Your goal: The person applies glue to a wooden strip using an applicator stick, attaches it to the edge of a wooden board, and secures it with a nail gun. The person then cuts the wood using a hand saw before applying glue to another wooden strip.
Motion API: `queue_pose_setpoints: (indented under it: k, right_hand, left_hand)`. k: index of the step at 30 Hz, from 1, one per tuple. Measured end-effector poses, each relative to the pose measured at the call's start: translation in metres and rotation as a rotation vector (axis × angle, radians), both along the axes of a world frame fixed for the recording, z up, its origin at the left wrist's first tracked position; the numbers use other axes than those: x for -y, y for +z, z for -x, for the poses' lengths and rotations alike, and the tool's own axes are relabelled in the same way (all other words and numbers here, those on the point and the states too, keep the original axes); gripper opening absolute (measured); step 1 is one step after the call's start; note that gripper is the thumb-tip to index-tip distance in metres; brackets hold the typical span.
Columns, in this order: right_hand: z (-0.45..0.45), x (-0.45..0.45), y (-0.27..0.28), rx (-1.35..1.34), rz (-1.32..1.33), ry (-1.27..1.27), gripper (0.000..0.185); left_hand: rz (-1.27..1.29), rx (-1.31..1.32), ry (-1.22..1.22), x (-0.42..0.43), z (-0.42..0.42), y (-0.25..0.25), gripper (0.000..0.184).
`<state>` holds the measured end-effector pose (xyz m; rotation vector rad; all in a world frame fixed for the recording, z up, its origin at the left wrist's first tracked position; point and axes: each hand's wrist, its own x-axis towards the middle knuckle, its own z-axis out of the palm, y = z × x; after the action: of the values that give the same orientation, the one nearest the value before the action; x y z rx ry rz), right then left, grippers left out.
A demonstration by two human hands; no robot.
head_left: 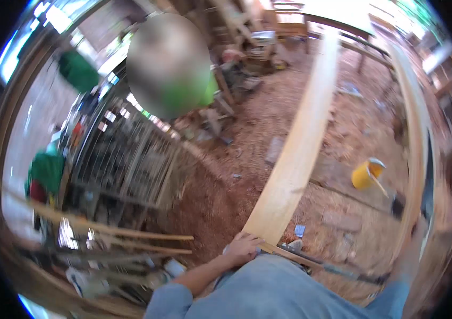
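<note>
My left hand [243, 249] is closed over the near end of a long pale wooden plank [303, 138], close to my waist. The plank runs away from me, its far end near a table. On the right, my right arm reaches out beside a second long board [413, 122]. My right hand [422, 226] is at this board's side, smeared and partly hidden, so its fingers cannot be made out. Between the two boards stands a yellow bucket [361, 177] with a stick [379, 186] leaning out of it. A dark blurred object [397, 205] is near the second board.
Wood shavings [210, 207] cover the ground. Thin wooden strips [146, 234] jut in from the left, below a barred metal frame [125, 159]. A person in a green top [183, 98] is at the upper left. A table [337, 26] stands at the back.
</note>
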<state>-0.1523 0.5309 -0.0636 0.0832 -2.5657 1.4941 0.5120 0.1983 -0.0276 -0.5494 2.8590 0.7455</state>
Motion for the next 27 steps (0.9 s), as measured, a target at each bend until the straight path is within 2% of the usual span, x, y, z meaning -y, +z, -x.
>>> queue_pose_setpoints:
  k: [1, 5, 9, 11, 12, 13, 15, 17, 20, 21, 22, 23, 25, 27]
  right_hand:
    - [0.0, 0.008, -0.002, 0.026, -0.013, 0.007, 0.044]
    - [-0.014, 0.034, 0.004, 0.066, 0.046, 0.052, 0.041]
    - [-0.064, 0.033, 0.029, 0.104, 0.262, 0.085, 0.038]
    - [-0.105, 0.017, 0.048, 0.125, 0.427, 0.085, 0.036]
    - [-0.128, 0.007, 0.06, 0.125, 0.522, 0.108, 0.036]
    - [-0.153, -0.007, 0.073, 0.124, 0.618, 0.127, 0.035]
    - [-0.212, -0.042, 0.098, 0.117, 0.814, 0.183, 0.034]
    - [-0.29, -0.086, 0.13, 0.118, 0.991, 0.264, 0.033]
    - [-0.41, -0.13, 0.173, 0.123, 1.144, 0.383, 0.031]
    - [-0.447, -0.136, 0.182, 0.111, 1.151, 0.385, 0.031]
    - [-0.479, -0.151, 0.178, 0.05, 1.146, 0.229, 0.034]
    - [-0.521, -0.115, 0.194, -0.04, 1.032, 0.09, 0.036]
    - [-0.592, -0.126, 0.181, -0.083, 0.97, 0.013, 0.042]
    - [-0.666, -0.112, 0.178, -0.042, 0.893, -0.064, 0.049]
  left_hand:
    - [-0.014, -0.002, 0.064, -0.001, -0.001, 0.002, 0.031]
    - [0.092, 0.142, 0.001, 0.033, -0.03, 0.021, 0.027]
    - [0.2, 0.068, 0.063, 0.067, -0.069, -0.024, 0.022]
    - [0.188, 0.177, 0.174, 0.091, -0.084, -0.032, 0.021]
    - [0.214, 0.133, 0.274, 0.107, -0.099, -0.06, 0.021]
    - [0.235, 0.083, 0.375, 0.123, -0.111, -0.082, 0.022]
    - [0.218, -0.206, 0.472, 0.163, -0.131, -0.122, 0.022]
    - [0.08, -0.31, 0.551, 0.187, -0.115, -0.119, 0.021]
    - [-0.067, -0.237, 0.618, 0.197, -0.067, -0.075, 0.028]
    - [-0.101, -0.226, 0.631, 0.198, -0.051, -0.067, 0.031]
    - [-0.116, -0.208, 0.614, 0.201, -0.034, -0.066, 0.032]
    - [-0.13, -0.19, 0.598, 0.202, -0.018, -0.064, 0.034]
    - [-0.164, -0.135, 0.497, 0.198, 0.01, -0.062, 0.034]
    - [-0.239, -0.431, 0.334, 0.189, 0.034, -0.06, 0.033]
